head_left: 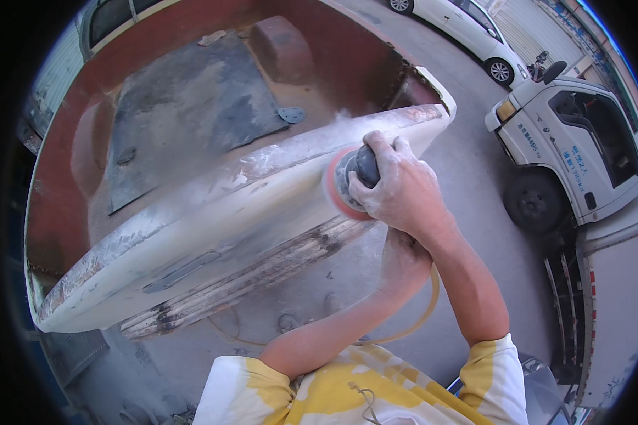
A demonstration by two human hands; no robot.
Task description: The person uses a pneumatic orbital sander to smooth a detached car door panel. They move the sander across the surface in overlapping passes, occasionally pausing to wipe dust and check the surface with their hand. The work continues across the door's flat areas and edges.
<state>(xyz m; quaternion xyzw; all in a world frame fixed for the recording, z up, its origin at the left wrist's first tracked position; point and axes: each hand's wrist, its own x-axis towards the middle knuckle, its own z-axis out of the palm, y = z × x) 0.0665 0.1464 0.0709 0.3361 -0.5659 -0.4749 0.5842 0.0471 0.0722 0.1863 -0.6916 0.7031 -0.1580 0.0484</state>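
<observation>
My right hand [404,185] is wrapped over the dark round top of a sander [345,183] with a reddish pad edge. The pad presses against the outer face of a pickup truck's tailgate [262,216], near its right end. Pale dust coats both hands and hangs above the panel's upper edge. My left hand [404,263] is closed just below my right wrist, which hides its fingertips and whatever they hold. From beside it a yellowish hose [427,312] curves down and left. White and bare, scuffed patches mark the tailgate.
Behind the tailgate lies the reddish-brown truck bed [340,57] with a dark mat [191,106] and a loose grey disc [291,115]. A worn bumper [255,273] runs below the panel. At right stands a white truck [581,142]; a white car [461,25] is farther back.
</observation>
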